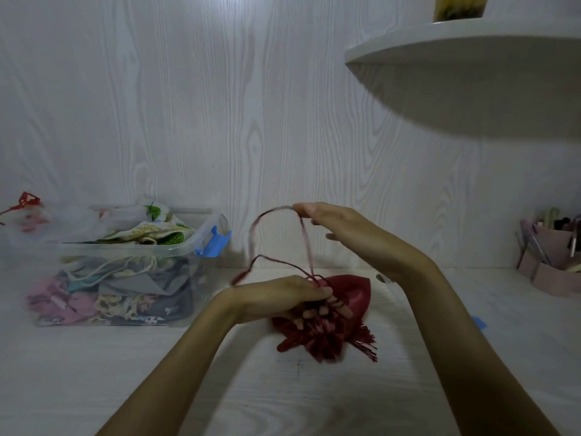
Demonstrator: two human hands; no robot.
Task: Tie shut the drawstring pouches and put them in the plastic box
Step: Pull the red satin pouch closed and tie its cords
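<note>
At the far left edge I see a clear plastic bag (22,220) with red ties, slumped on the desk (94,372) just beside the plastic box (119,269). The box is transparent, with a blue latch (217,242) on its right end, and it is heaped with cloth pouches (132,287): pink, grey, cream-corded ones below, leaf-printed ones on top. I can read no writing or label on the box or on anything in it.

Right of the box, my left hand (283,298) rests low over the desk, its fingers curled around the gathered neck of the dark red pouch (342,313). The pouch sits on the desk under and just right of that hand, well apart from the box, its fringe (366,344) fanned out at the lower right. A red drawstring (276,240) loops up from the pouch's neck.

My right hand (345,228) is raised above the pouch, fingers extended leftward, pinching the top of the drawstring loop at its fingertips. The two hands are apart, one above the other, joined only by the cord.

Farther right, a curved white shelf (465,58) juts from the wall overhead, with a yellowish object (459,6) standing on it, cut off by the frame. At the far right edge a pink holder (547,262) with pens sits on the desk. A small blue piece (479,322) shows beside my right forearm; I cannot tell what it is.
</note>
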